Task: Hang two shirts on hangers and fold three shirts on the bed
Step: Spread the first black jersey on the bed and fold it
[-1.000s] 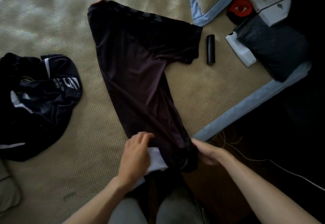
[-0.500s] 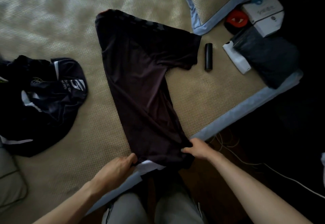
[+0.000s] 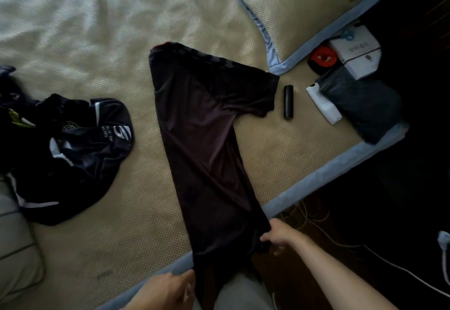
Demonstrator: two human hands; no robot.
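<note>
Head view. A dark maroon shirt (image 3: 207, 144), folded lengthwise into a long strip with one short sleeve spread toward the right, lies diagonally on the bed (image 3: 146, 90) from the frame's upper centre to its lower centre, its hem hanging over the bed's blue-trimmed edge. The right hand (image 3: 277, 236), at lower right of centre, has its grip closed in a pinch on the hem's right corner. The left hand (image 3: 168, 290), at the bottom edge, has its grip curled against the hem's left corner, fingers touching the cloth; whether it fully holds the fabric cannot be told. A crumpled navy shirt (image 3: 73, 153) with white trim lies well apart at the left of the frame. Right of the spread sleeve lies a black cylinder (image 3: 288, 102); farther right, a folded dark garment (image 3: 360, 105), a white box (image 3: 358, 51) and a red-and-black item (image 3: 322, 57). A blue-edged pillow (image 3: 292, 10) occupies the upper right.
</note>
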